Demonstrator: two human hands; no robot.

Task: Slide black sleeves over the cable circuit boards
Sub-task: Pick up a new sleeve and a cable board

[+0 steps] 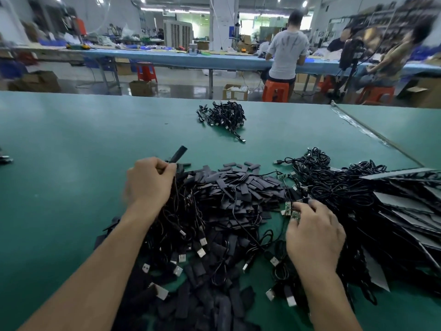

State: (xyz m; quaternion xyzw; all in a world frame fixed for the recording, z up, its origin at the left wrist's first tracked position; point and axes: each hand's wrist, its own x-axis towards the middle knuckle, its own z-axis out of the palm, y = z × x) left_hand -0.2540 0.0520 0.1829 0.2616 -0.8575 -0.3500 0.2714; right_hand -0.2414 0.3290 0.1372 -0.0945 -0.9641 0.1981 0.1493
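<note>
My left hand [149, 180] grips a bunch of black cables with a black sleeve [177, 154] sticking up past its fingers. My right hand [312, 232] pinches small green circuit boards [291, 210] at the ends of cables. Between the hands lies a big heap of flat black sleeves [236, 189]. USB-ended cables [191, 244] hang and sprawl below my left hand. Another bare circuit board [282, 176] lies at the heap's far edge.
The green table [71, 151] carries a tangled cable pile [334, 185] at right, dark flat sheets [405, 206] beyond it, and a small cable bundle [224, 115] at the far middle. People sit at a blue bench [191, 57] behind.
</note>
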